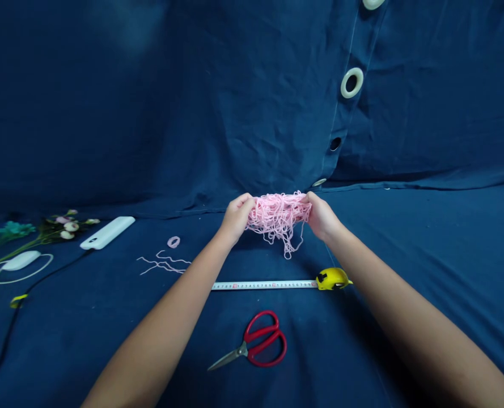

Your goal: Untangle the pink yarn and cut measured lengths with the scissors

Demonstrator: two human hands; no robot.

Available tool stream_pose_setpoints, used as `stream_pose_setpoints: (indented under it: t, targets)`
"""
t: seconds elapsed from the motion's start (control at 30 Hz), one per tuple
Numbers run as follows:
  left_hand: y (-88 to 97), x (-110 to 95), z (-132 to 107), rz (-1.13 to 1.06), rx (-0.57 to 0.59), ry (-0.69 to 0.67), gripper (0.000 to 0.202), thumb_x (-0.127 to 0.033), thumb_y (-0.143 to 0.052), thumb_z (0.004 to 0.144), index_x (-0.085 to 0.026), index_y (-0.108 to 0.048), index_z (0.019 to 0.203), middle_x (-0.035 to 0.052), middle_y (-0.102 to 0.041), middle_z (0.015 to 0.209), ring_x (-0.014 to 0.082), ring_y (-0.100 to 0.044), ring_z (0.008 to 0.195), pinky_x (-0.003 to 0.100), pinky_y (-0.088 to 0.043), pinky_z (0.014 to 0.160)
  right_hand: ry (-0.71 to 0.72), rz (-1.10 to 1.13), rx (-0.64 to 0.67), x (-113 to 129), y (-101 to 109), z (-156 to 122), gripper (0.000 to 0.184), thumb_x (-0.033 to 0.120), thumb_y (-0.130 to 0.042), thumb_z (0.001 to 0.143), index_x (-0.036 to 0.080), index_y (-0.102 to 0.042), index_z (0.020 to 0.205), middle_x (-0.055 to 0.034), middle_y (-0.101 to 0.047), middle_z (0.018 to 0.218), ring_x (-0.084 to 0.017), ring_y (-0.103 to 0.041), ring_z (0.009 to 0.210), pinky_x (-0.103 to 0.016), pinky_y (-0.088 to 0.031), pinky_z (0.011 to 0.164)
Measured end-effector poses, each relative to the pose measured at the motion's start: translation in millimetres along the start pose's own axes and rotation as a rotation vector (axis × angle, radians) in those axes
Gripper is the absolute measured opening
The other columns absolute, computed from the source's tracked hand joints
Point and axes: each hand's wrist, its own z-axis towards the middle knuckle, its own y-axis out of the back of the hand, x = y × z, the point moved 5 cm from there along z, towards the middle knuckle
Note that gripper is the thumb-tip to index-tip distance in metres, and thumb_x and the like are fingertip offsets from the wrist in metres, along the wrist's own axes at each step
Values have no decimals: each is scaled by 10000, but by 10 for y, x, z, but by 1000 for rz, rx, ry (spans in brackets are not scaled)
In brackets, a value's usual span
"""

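A loose, tangled bundle of pink yarn (pixel 279 215) is stretched between my two hands, with loops hanging below it. My left hand (pixel 237 216) is closed on its left end, and my right hand (pixel 321 215) grips the right end. Below the yarn lies a yellow tape measure (pixel 333 279), its white blade (pixel 264 285) drawn out to the left and partly hidden by my left forearm. Red-handled scissors (pixel 252 345) lie closer to me. To the left of my forearm are a few cut pink yarn strands (pixel 162 263) and a small pink yarn ring (pixel 173 242).
At the left are a white power bank (pixel 108 233) with a black cable (pixel 43 279), a white charging puck (pixel 22 260) with its cord, and artificial flowers (pixel 67 226). Dark blue cloth (pixel 426 243) covers the surface; a blue curtain (pixel 234 102) with eyelets hangs behind.
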Motion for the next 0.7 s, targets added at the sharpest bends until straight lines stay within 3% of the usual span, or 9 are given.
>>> stream_pose_setpoints:
  t: [0.13,0.2,0.27,0.33,0.43,0.57,0.63,0.7]
  targets:
    - [-73,166,-25,22,-6,78,253,-364,-621,870,-207,-480,731,-54,-450,659,112,-431,607,237,-332,589,75,-140,26,-31,-60,-104,230,427,-625,774,232,-597,893,-6,-647,829,-192,-593,737,-304,-496,651]
    - [-204,258,-81,23,113,120,149,-313,-650,824,-203,-586,902,-34,-589,755,132,-538,672,239,-408,640,159,-251,149,-58,-137,-236,351,394,-687,775,239,-644,1086,-2,-691,967,-191,-625,827,-295,-509,715]
    - [-347,296,-177,16,259,95,325,-223,-661,759,-194,-625,1080,19,-700,950,170,-641,826,263,-484,736,238,-433,264,-95,-159,-379,443,334,-714,771,247,-657,1202,-3,-708,1045,-192,-640,889,-303,-513,790]
    - [-437,288,-297,65,348,11,421,-153,-645,730,-190,-647,1150,60,-719,1117,208,-672,1008,303,-515,874,297,-682,297,-122,-93,-494,314,276,-682,792,234,-717,1101,-8,-699,980,-196,-635,885,-316,-497,826]
    - [-433,288,-457,243,326,-82,376,-116,-606,769,-212,-690,1123,50,-727,1164,227,-661,1107,339,-483,1006,387,-959,140,-66,99,-595,159,262,-642,833,226,-766,925,-33,-653,904,-212,-616,886,-328,-468,837]
    - [-299,425,-562,356,167,-22,149,-242,-606,878,-202,-695,992,25,-730,983,221,-662,938,326,-495,882,381,-1005,-105,6,233,-669,202,312,-588,912,233,-772,937,-3,-609,734,-187,-573,710,-301,-418,696]
    - [-283,545,-588,280,161,59,203,-362,-600,921,-185,-695,953,28,-713,885,217,-642,846,315,-487,790,364,-935,-74,-32,182,-695,220,304,-549,941,231,-751,983,24,-604,665,-170,-561,633,-293,-404,653]
    - [-312,657,-609,137,199,138,288,-435,-594,927,-167,-696,949,37,-703,854,211,-626,801,306,-475,734,370,-852,64,-109,77,-721,264,288,-562,937,230,-717,1142,25,-675,746,-165,-610,671,-282,-440,679]
